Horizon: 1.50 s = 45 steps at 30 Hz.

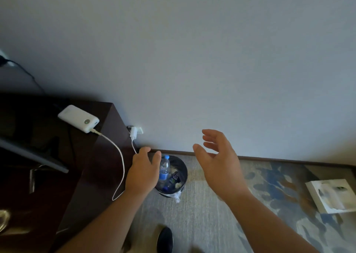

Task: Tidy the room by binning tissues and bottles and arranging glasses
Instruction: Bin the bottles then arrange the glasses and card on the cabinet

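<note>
1. A clear bottle (164, 169) with a blue cap stood leaning in the round bin (183, 168) on the carpet (202, 214) by the wall — more rubbish lay under it.
2. The left hand (141, 172) hung just beside the bottle, fingers loosely spread, holding nothing.
3. The right hand (217, 162) hovered over the bin's other side — open, empty.
4. Left of the bin, a dark desk (92, 175) carried a white power bank (79, 118), its cable (120, 166) running to a wall plug (133, 132).
</note>
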Tool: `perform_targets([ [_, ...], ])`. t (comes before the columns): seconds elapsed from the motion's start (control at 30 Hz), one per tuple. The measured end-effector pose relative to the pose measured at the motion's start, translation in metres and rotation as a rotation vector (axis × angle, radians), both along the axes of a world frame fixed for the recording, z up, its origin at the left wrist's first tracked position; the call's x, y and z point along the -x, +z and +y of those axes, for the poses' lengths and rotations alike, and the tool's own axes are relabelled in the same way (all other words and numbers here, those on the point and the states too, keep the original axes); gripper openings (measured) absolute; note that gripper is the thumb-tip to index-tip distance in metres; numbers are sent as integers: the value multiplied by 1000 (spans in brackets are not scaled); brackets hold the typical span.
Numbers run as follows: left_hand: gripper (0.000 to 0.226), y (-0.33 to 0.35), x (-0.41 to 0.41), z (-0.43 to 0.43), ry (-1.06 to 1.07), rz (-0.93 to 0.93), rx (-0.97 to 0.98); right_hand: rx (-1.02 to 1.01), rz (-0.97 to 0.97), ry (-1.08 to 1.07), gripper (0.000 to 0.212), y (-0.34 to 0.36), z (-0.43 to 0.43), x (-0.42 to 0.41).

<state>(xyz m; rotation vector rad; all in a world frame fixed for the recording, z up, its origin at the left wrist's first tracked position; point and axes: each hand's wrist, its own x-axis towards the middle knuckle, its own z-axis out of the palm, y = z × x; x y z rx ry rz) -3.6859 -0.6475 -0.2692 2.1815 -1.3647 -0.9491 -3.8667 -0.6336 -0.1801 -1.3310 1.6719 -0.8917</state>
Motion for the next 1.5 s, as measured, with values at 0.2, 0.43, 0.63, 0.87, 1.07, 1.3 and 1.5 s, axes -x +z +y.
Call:
perform_targets([
  [0.2,46,33,-5,55,188,-3,83,61,-61,188,36,11,14,-4],
  [0.43,41,71,-43,147,429,-23,221,106,-146,480,34,23,47,-54],
  [0.63,41,105,-91,197,642,-96,351,144,-228,670,36,42,78,-108],
  [0.87,43,111,-157,223,741,-112,421,187,-245,802,36,52,97,-180],
  [1.07,66,83,-240,231,739,-82,363,170,-177,786,37,38,110,-256],
  [1.3,90,43,-326,210,616,-14,271,129,-36,686,39,25,117,-335],
  [1.5,106,17,-355,189,500,60,245,82,52,601,40,19,120,-367],
])
